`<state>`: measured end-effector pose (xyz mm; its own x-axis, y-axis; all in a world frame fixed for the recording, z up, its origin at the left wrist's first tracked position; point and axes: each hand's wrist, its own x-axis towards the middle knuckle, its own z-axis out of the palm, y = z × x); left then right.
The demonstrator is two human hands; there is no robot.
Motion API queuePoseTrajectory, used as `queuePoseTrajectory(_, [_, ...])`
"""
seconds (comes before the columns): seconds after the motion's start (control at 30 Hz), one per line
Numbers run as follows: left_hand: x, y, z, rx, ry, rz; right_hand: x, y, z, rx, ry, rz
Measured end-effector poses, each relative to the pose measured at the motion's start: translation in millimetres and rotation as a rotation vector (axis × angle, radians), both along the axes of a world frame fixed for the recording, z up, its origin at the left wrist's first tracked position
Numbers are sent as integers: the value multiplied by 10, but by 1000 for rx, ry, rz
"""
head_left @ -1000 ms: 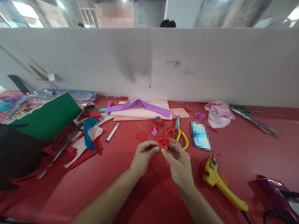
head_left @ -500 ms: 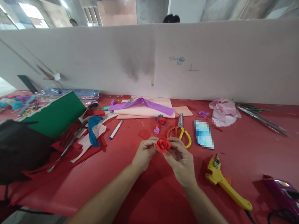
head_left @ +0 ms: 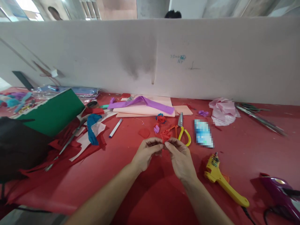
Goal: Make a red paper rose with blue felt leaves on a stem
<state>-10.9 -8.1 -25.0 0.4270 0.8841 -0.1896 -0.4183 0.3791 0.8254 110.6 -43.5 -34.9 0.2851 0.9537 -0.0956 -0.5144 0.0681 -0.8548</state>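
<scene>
A small red paper rose [head_left: 166, 135] is pinched at its base between the fingertips of my left hand [head_left: 149, 152] and my right hand [head_left: 179, 155]. Its bloom tilts away from me, above the red tabletop. Just beyond it lie scissors [head_left: 184, 136] with one yellow and one orange handle, partly behind the rose. A small red-and-blue flower [head_left: 160, 118], a little purple piece [head_left: 156, 128] and a flat red petal [head_left: 144, 132] rest behind my hands.
A yellow glue gun [head_left: 220, 181] lies to the right, with a purple device [head_left: 280, 192] beyond it. Blue, white and red scraps [head_left: 93, 129], a marker [head_left: 115, 128] and a green box [head_left: 53, 112] are leftward. Peach paper [head_left: 145, 110] lies before a white partition [head_left: 105, 56].
The rose has turned in my fingers: its open face looked toward me before, and now its side shows. Both hands have closed together around its base.
</scene>
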Motion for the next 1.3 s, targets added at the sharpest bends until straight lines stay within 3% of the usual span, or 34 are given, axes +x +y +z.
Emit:
queuePoseTrajectory(0.4, [13, 3, -61, 114, 36, 58, 7, -48, 3, 132, -128, -3])
queuePoseTrajectory(0.57, [20, -21, -12, 176, 104, 85, 9, -56, -18, 116, -241, -41])
queuePoseTrajectory(0.93, [20, -27, 2, 275, 206, 104, 14, -50, -37, 146, -266, -49])
queuePoseTrajectory(1.3, [-60, 3, 14, 624, 308, 217, -6, -71, 17, 260, -318, -12])
